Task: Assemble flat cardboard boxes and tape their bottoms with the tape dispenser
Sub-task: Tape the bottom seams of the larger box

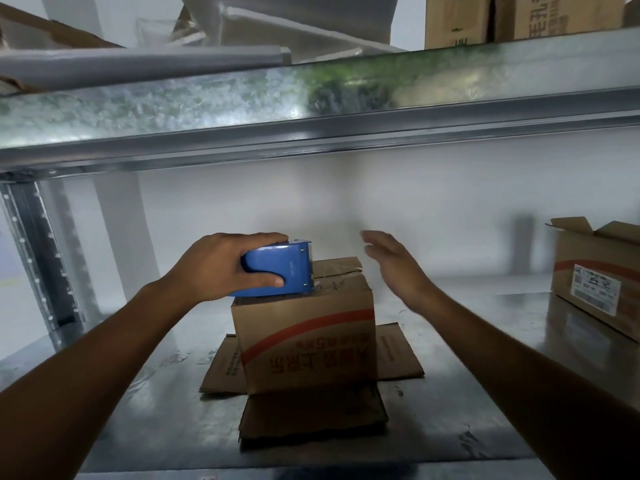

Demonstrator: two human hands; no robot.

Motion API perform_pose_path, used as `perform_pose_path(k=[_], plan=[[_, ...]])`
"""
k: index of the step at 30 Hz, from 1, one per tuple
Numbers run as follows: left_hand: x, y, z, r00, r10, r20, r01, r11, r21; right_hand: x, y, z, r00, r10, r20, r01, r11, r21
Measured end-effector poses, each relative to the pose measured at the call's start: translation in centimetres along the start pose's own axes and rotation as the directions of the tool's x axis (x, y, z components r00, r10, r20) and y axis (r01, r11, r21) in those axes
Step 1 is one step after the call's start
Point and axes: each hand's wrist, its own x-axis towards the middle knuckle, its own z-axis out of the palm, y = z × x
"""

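Observation:
A small brown cardboard box (308, 337) with a red stripe and upside-down printing stands on the metal shelf (485, 393), its lower flaps spread flat around it. My left hand (221, 265) grips a blue tape dispenser (280, 268) that rests on the left part of the box's upward face, blade end pointing right. My right hand (394, 268) hovers to the right of the box top, fingers straight and blurred, holding nothing.
An open cardboard box (599, 275) with a label sits at the shelf's right. A galvanised shelf beam (311, 109) runs overhead, with more boxes (526, 19) above it. A steel upright (38, 251) stands at the left.

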Motion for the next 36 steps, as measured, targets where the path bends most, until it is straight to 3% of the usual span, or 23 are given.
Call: perform_pose_path(k=[3, 5, 9, 11, 16, 23, 28, 36], plan=[[0.2, 0.0, -0.3, 1.000, -0.010, 0.014, 0.010, 1.000, 0.025, 0.1, -2.9, 1.6, 0.910, 0.039, 0.414, 0.130, 0.918, -0.373], [0.5, -0.2, -0.5, 0.999, -0.026, 0.040, 0.024, 0.998, 0.052, -0.4, -3.0, 2.8, 0.852, 0.109, 0.512, 0.213, 0.821, -0.530], [2.0, -0.9, -1.2, 0.993, -0.048, 0.107, 0.039, 0.996, 0.086, -1.2, -3.1, 3.2, 0.837, 0.172, 0.520, 0.294, 0.661, -0.691], [2.9, -1.2, -2.0, 0.986, -0.048, 0.160, 0.034, 0.996, 0.086, -0.9, -3.2, 3.2, 0.820, 0.199, 0.537, 0.311, 0.632, -0.709], [3.9, -2.1, -3.9, 0.966, 0.022, 0.257, -0.032, 0.999, 0.034, -0.4, -3.4, 3.4, 0.817, 0.218, 0.534, 0.283, 0.656, -0.700], [1.8, -6.8, -5.8, 0.961, -0.031, 0.274, 0.083, 0.980, -0.179, -0.3, -3.1, 3.2, 0.789, 0.217, 0.576, 0.328, 0.643, -0.692], [0.1, -9.8, -6.2, 0.944, -0.048, 0.327, 0.166, 0.924, -0.344, -0.6, -2.5, 3.8, 0.830, 0.198, 0.521, 0.314, 0.607, -0.730], [1.1, -13.0, -7.2, 0.908, -0.025, 0.419, 0.192, 0.912, -0.363, -0.5, -2.9, 3.8, 0.844, 0.240, 0.480, 0.257, 0.605, -0.754]])
